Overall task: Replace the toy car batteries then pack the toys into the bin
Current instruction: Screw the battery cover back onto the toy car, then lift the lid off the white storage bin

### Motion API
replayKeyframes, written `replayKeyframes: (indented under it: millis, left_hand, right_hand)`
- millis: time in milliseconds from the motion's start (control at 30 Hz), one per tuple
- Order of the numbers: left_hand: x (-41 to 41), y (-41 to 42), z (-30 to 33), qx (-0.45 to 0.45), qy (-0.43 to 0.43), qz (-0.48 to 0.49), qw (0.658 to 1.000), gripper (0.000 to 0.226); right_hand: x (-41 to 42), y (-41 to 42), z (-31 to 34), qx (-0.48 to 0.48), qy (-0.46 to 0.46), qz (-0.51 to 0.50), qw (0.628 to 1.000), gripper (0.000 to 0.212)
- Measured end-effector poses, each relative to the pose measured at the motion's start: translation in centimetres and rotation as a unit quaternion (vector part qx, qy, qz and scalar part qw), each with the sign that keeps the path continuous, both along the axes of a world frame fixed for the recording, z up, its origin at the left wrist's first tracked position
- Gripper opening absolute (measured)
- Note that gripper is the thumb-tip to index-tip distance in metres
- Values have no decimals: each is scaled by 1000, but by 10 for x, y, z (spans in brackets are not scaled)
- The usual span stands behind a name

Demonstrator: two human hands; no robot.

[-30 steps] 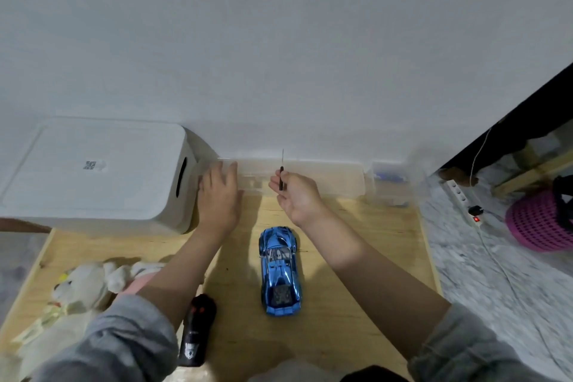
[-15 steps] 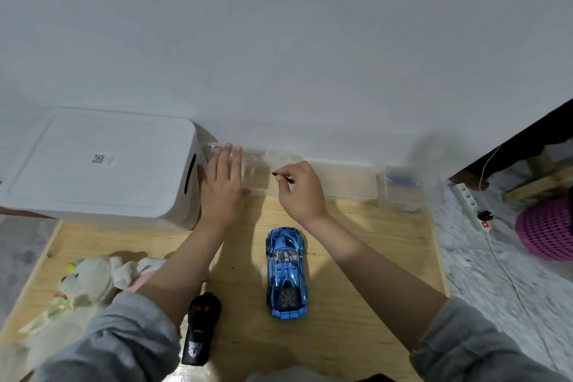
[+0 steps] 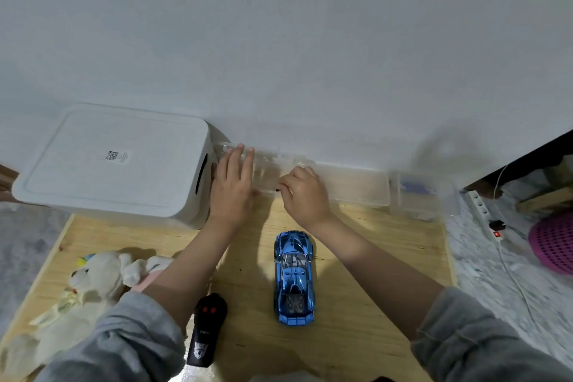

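A shiny blue toy car stands on the wooden board, nose toward the wall. A black remote control lies left of it near my left sleeve. My left hand lies flat with straight fingers on the left end of a long clear plastic case by the wall. My right hand rests at the case's front, fingers curled, pinching a thin dark screwdriver whose tip just shows at my fingertips. The white lidded bin sits at the back left.
A cream plush bear lies at the board's left edge. A small clear box with blue contents stands right of the long case. On the marble floor to the right are a power strip and a pink basket.
My right hand lowered the screwdriver from upright to lying flat at the case. My left hand stayed flat on the case. The camera view shifted slightly.
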State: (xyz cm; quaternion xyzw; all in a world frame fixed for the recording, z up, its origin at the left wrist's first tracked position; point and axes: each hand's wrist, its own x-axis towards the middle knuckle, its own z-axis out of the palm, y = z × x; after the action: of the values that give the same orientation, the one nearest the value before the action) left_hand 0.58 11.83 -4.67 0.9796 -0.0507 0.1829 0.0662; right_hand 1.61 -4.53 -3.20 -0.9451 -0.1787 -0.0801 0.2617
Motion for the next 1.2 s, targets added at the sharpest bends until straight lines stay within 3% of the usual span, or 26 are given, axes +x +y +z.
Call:
replayKeyframes:
  millis: [167,333,467,633,933,1033,1100,1200]
  left_hand:
    - [-3,0,2,-23,4,-2,1000,87]
    - [-5,0,1,-42,13,-1,999,61]
    - [-8,0,1,-56,49,-35,997,56]
    - [-11,2,1,-10,74,-68,995,25]
    - [-14,0,14,20,166,-41,985,24]
    - [-30,-11,28,8,222,-4,975,47]
    - [-50,-17,37,-16,215,14,976,54]
    - [-84,-13,46,-58,131,19,990,52]
  right_hand:
    - [6,-12,19,29,-118,4,993,18]
    - [14,-9,17,-13,-50,53,997,35]
    - [4,-10,6,-54,-4,68,996,38]
    - [-5,-6,-9,-100,31,76,992,40]
    - [-11,-5,2,-115,69,104,985,41]
    - [-15,-4,16,-131,119,92,980,46]
    - [-24,-3,25,-100,146,74,981,46]
    - [-44,3,41,-12,161,48,986,39]
